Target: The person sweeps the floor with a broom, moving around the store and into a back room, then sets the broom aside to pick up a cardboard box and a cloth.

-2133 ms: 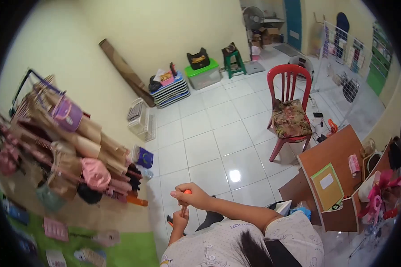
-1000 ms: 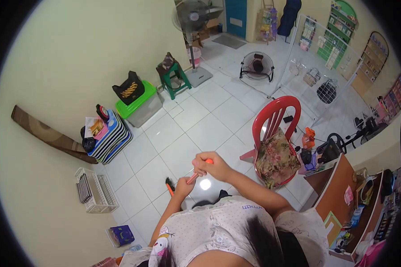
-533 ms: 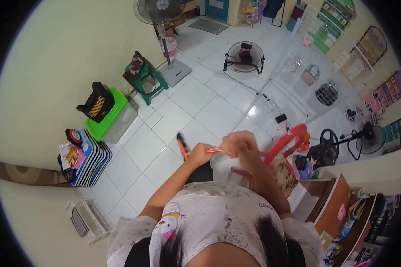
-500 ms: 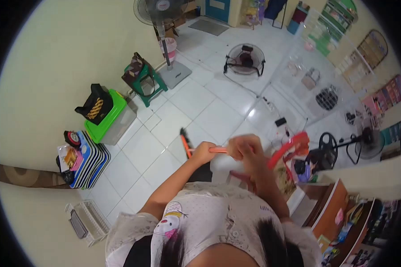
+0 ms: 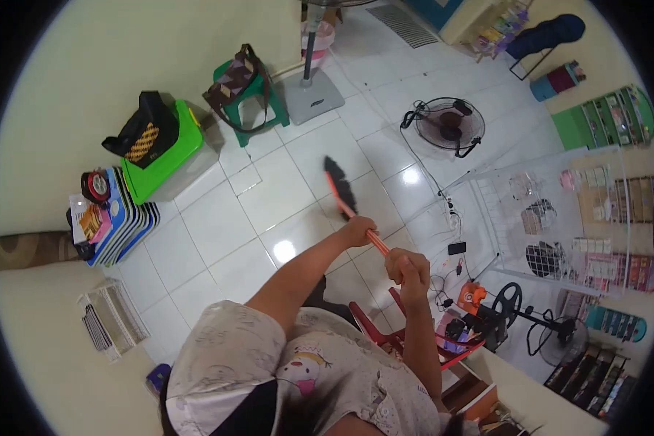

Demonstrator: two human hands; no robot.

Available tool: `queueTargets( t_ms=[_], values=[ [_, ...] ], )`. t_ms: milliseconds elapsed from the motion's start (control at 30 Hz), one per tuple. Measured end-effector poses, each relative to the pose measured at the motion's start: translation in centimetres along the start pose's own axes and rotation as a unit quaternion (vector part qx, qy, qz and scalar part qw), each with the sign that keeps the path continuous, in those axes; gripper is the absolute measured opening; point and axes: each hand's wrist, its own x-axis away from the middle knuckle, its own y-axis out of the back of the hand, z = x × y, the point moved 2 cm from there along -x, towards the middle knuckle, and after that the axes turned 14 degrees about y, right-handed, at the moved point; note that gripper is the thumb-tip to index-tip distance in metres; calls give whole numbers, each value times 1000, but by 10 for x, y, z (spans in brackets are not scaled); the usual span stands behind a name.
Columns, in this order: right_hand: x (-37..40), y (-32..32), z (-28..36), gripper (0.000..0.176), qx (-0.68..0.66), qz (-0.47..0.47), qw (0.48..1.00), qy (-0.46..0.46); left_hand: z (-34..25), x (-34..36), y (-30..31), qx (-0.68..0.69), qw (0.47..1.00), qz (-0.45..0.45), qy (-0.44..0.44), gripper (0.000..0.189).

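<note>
An orange-handled broom [image 5: 336,190] reaches forward from my body, its dark bristles on the white tiled floor [image 5: 272,190]. My left hand [image 5: 357,231] is closed around the handle at the lower grip, nearer the bristles. Higher on the same handle, close to its end, my right hand [image 5: 407,267] is wrapped in a fist. A short stretch of orange stick shows between the two hands. To the right of my right forearm stands a red chair [image 5: 458,356], partly hidden by my arm.
A floor fan [image 5: 450,127] with a trailing cord lies ahead, near a phone [image 5: 457,248]. At left are a green-lidded box [image 5: 171,163], a green stool [image 5: 258,109] and stacked mats [image 5: 127,225]. A clear-walled pen [image 5: 552,218] stands at right.
My hands and the broom have swung forward and to the right, with more of the bristles showing. My view has turned, so the red chair and the fan appear shifted.
</note>
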Motion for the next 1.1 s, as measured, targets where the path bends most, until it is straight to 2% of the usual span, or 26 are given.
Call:
queueTargets(
  t_ms=[100, 167, 267, 333, 433, 467, 500, 533, 600, 633, 667, 733, 833, 900, 933, 1033, 1100],
  values=[
    [-32, -14, -10, 47, -148, 22, 989, 14, 12, 45, 43, -59, 994, -33, 86, 17],
    [-35, -28, -40, 50, -184, 29, 980, -63, 34, 89, 66, -122, 977, 0, 175, 18],
    [-18, -60, -111, 48, -228, 53, 956, -177, 76, 172, 97, -214, 922, 77, 315, 27],
    [-3, -87, -142, 47, -205, 81, 953, -207, 96, 213, 110, -260, 824, 157, 479, 34],
    [-15, -84, -159, 45, -170, 103, 953, -229, 92, 229, 126, -237, 798, 152, 533, 36],
    [-23, -77, -161, 45, -159, 105, 953, -234, 92, 218, 128, -230, 803, 138, 532, 36],
    [-44, -66, -156, 44, -139, 123, 969, -162, 88, 201, 128, -220, 828, 77, 510, 35],
    [-69, -52, -147, 44, -154, 110, 970, -153, 64, 165, 141, -198, 829, 84, 516, 34],
    [-133, -23, -115, 45, -188, 91, 973, -101, 37, 89, 145, -148, 873, 3, 464, 33],
    [-166, -5, -94, 46, -144, 90, 984, -60, 57, 52, 127, -179, 917, -45, 354, 31],
    [-195, 11, -66, 47, -100, 67, 992, -27, 17, 2, 141, -105, 920, -53, 373, 30],
    [-246, 48, -26, 48, -162, 45, 986, 5, -22, -88, 149, -69, 951, -55, 297, 26],
    [-289, 73, 12, 49, -66, 78, 991, 81, -38, -201, 142, -55, 989, -76, 116, 29],
    [-308, 88, 8, 50, 13, 106, 988, 110, -26, -264, 128, -51, 991, -64, 110, 27],
    [-313, 90, -7, 51, 34, 100, 991, 88, -17, -285, 123, -47, 991, -58, 109, 26],
    [-326, 86, -51, 49, 12, 85, 992, 91, 20, -319, 121, -43, 993, -82, 76, 24],
    [-340, 82, -71, 48, -10, 72, 994, 81, 56, -313, 117, -13, 984, -131, 120, 22]
  ],
)
